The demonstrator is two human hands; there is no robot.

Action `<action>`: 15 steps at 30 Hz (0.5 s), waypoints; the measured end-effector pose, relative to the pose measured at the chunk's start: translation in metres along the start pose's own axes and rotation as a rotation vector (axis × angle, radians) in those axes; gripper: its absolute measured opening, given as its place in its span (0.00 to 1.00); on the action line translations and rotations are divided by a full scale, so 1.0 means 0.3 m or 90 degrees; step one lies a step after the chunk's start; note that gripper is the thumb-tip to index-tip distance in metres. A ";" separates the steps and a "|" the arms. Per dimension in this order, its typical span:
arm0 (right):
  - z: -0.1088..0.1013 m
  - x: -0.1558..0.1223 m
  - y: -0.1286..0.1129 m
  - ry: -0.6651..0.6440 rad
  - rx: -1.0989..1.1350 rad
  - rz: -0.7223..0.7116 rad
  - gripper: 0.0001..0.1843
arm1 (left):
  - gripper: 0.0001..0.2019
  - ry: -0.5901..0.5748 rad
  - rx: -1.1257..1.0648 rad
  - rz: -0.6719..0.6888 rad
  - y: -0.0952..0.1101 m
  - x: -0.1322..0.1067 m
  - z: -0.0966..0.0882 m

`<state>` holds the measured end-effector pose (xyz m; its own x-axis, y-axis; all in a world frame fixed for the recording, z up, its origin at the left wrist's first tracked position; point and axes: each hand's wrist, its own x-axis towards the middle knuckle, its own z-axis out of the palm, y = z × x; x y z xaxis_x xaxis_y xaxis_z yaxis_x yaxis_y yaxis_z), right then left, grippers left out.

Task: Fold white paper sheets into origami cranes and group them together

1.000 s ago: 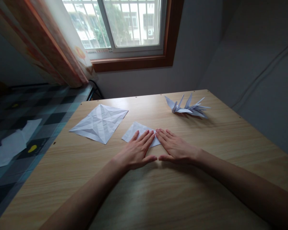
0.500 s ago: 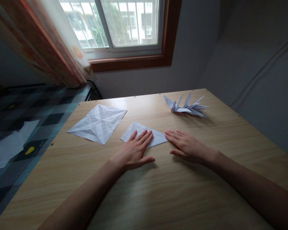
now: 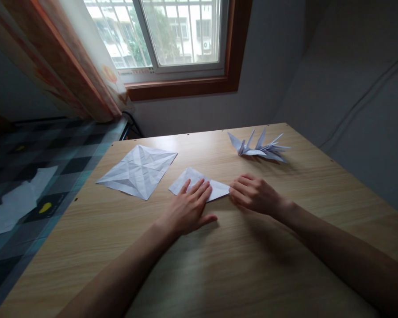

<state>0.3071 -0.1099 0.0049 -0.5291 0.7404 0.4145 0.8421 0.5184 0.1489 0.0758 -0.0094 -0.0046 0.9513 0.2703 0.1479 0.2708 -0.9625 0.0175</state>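
A folded sheet of white paper (image 3: 219,189) lies flat on the wooden table, its narrow point toward the right. My left hand (image 3: 189,207) rests on it with fingers spread, pressing the middle down and covering part of it. At the right tip, my right hand (image 3: 254,193) is closed, its fingers pinching the paper's corner; the thumb is mostly hidden beneath. Left of the folded piece lies a creased square sheet (image 3: 139,170), opened out flat. Several folded paper cranes (image 3: 260,148) sit bunched together behind my right hand.
The wooden table (image 3: 146,274) reaches toward the wall and window (image 3: 185,35). Beside it on the left is a checked cloth surface (image 3: 71,148) holding torn-edged white paper (image 3: 16,205). A patterned curtain (image 3: 76,62) hangs at the upper left.
My right hand has gone from lying flat with fingers stretched out to pinching the paper's right tip. The left hand stays flat on the paper. The view has shifted slightly.
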 end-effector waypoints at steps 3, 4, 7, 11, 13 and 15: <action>-0.019 0.005 -0.020 0.082 0.010 0.033 0.14 | 0.18 0.085 0.066 -0.020 0.021 0.005 -0.019; -0.020 0.000 -0.026 0.109 0.015 0.040 0.13 | 0.13 0.112 0.078 -0.030 0.025 0.005 -0.028; 0.002 -0.034 -0.035 0.166 0.056 0.100 0.10 | 0.10 0.212 0.037 -0.074 0.026 0.002 -0.062; 0.065 -0.085 -0.028 0.165 0.087 0.205 0.19 | 0.13 0.384 -0.174 -0.209 0.028 0.005 -0.112; 0.080 -0.089 -0.026 0.151 0.088 0.182 0.17 | 0.16 0.449 -0.338 -0.323 0.034 0.014 -0.129; 0.075 -0.074 -0.030 0.125 0.086 0.098 0.19 | 0.18 0.488 -0.552 -0.436 0.038 0.027 -0.133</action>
<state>0.3090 -0.1216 -0.0258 -0.3551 0.7247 0.5905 0.8821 0.4688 -0.0448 0.0809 -0.0190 0.0364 0.2639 0.8931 0.3644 0.2045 -0.4210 0.8837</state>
